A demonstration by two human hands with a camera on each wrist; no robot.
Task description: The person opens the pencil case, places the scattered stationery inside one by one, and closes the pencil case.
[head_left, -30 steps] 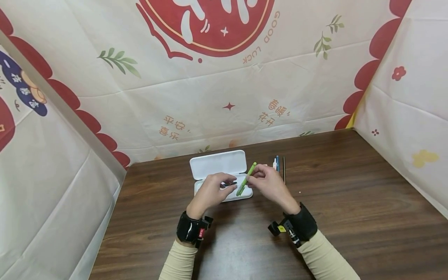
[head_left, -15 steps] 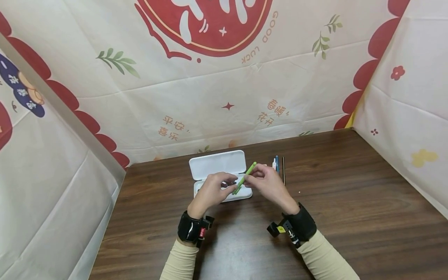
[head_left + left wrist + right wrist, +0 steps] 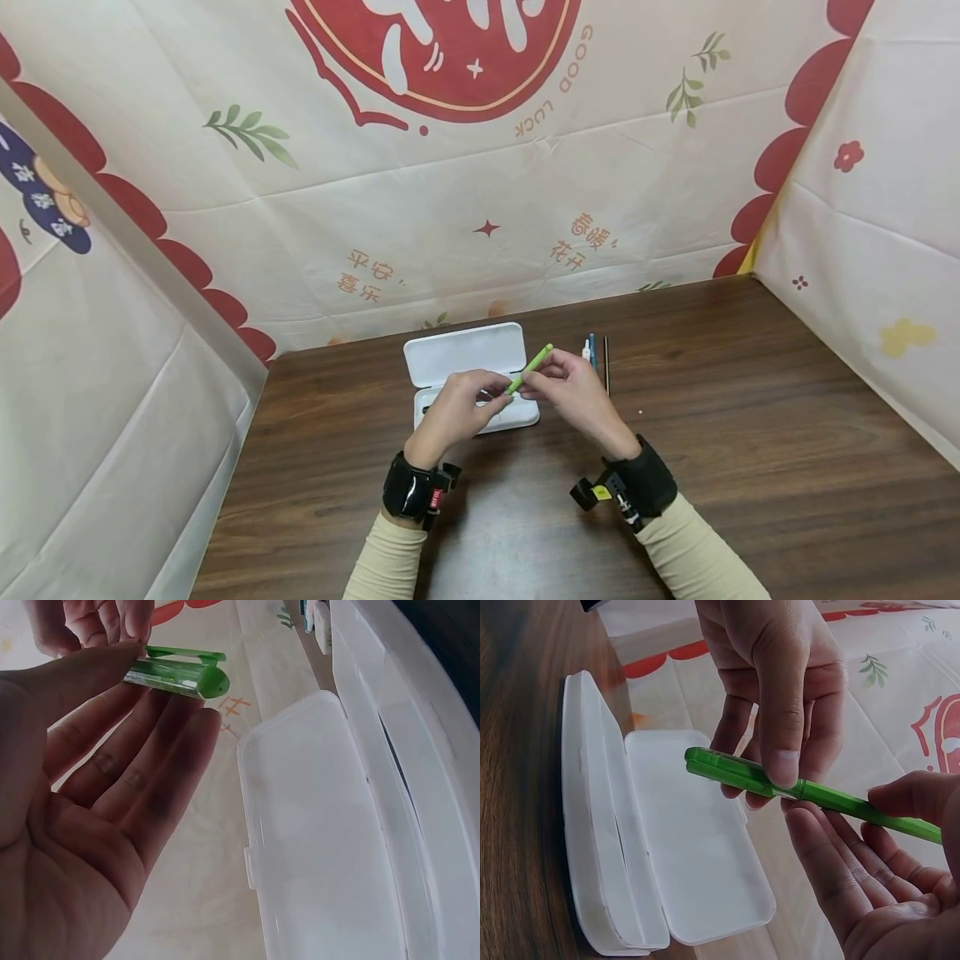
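A green pen (image 3: 534, 364) is held above the case, slanting between both hands. My left hand (image 3: 459, 406) pinches it near the clip end; in the right wrist view the thumb lies over the green pen (image 3: 735, 772) and the fingers are behind it. My right hand (image 3: 570, 390) pinches the barrel between thumb and fingers. The pen's clip end (image 3: 214, 681) points towards the left wrist camera. Below the hands stands a white pencil case (image 3: 465, 352), its lid raised. Part of its inside is hidden by the left hand; a small dark thing (image 3: 425, 409) shows there.
Behind the right hand lie a white pen-like item (image 3: 587, 348), a blue pen (image 3: 593, 350) and a thin dark stick (image 3: 607, 367). They rest on the brown wooden table (image 3: 712, 433). Printed cloth walls (image 3: 450, 192) enclose the table's back and sides.
The green pen has moved left into the left hand's fingers, which now pinch its clip end. The right hand has kept its hold and shifted slightly left.
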